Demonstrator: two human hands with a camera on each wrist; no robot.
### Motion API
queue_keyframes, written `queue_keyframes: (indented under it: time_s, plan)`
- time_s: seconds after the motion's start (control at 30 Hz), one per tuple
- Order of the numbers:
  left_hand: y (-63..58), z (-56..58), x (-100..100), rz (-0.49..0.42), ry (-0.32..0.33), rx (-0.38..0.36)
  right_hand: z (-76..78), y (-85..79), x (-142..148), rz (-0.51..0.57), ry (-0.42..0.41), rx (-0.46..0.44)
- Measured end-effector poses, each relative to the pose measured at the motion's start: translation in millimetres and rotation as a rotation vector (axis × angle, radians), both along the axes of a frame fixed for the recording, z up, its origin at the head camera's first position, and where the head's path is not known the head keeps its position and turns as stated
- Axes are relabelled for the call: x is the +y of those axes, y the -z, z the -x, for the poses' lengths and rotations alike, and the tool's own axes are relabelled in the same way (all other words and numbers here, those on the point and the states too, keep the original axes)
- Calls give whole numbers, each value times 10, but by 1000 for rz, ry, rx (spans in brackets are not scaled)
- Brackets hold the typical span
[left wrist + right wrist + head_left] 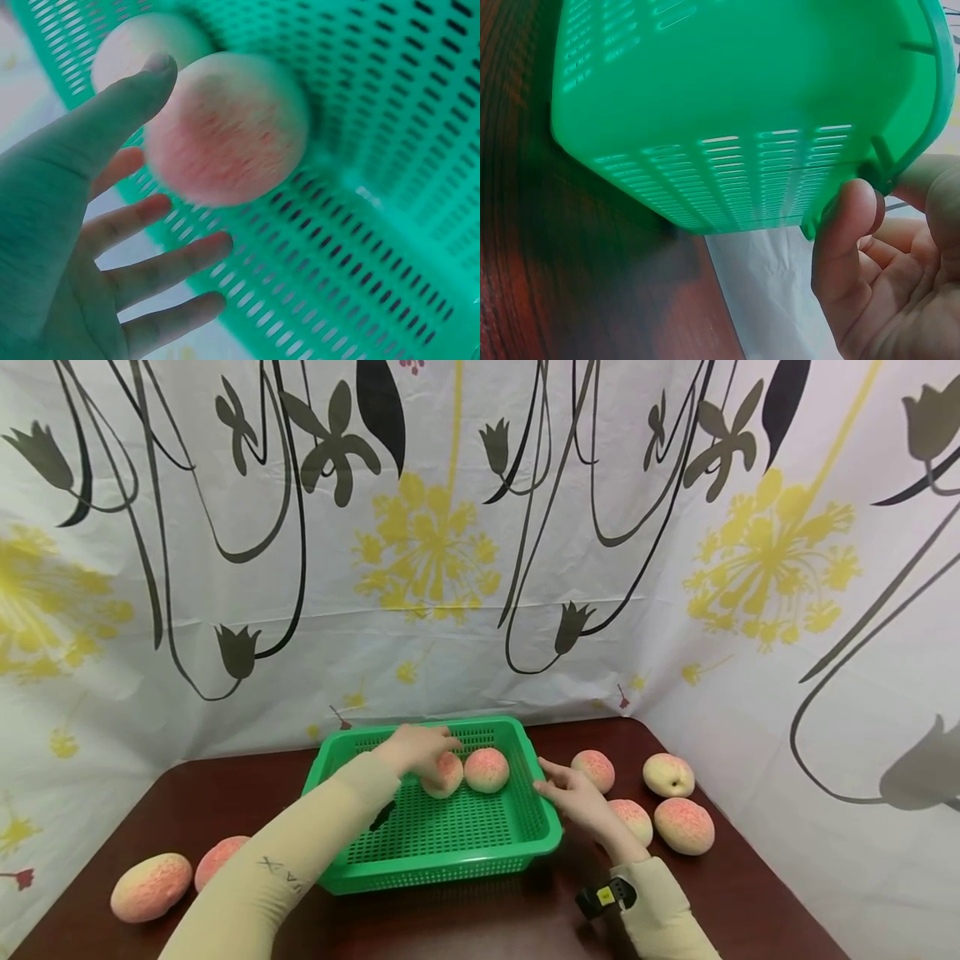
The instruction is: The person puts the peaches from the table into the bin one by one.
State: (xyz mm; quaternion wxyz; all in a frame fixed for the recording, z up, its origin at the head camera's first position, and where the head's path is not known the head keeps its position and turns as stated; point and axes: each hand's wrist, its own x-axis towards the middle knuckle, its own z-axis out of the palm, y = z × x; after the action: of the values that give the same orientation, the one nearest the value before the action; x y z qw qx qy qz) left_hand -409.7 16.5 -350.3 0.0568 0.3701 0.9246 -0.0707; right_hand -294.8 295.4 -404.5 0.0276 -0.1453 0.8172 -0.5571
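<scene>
A green perforated plastic basket (442, 865) stands on the table, with two pink-and-cream peaches inside. My left hand (417, 748) reaches into it, over the left peach (448, 774). In the left wrist view its fingers (187, 257) are straight and spread, and the thumb overlaps the edge of a peach (229, 135); whether it touches cannot be told. The other peach (487, 770) sits close on the right. At the basket's right side my right hand (576, 795) grips the rim, thumb (847, 232) on the outside, as the right wrist view shows.
Several peaches lie right of the basket, among them a paler one (668, 775) and a larger one (684, 827). On the left are an elongated peach (152, 887) and another (217, 860) partly behind the left sleeve. A patterned curtain (427, 652) borders the dark table (420, 927).
</scene>
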Motion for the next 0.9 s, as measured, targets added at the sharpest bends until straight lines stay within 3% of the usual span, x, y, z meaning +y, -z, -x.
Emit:
queue_keyframes:
  time_s: [0.27,0.5,0.73,0.9]
  plan:
    - [-392,-74,-342,-104,-51,-25,-28,-37,0,6,-12,-5]
    - [-659,-216,-993,-204,-119,-18,-33,-41,3,5,-12,-14]
    - [-759,-409,-1834,-301,-169,-6,-22,-82,41,-5,-8,1]
    - [-663,-602,-2424,-338,-217,-30,-9,-75,35,-6,-5,3]
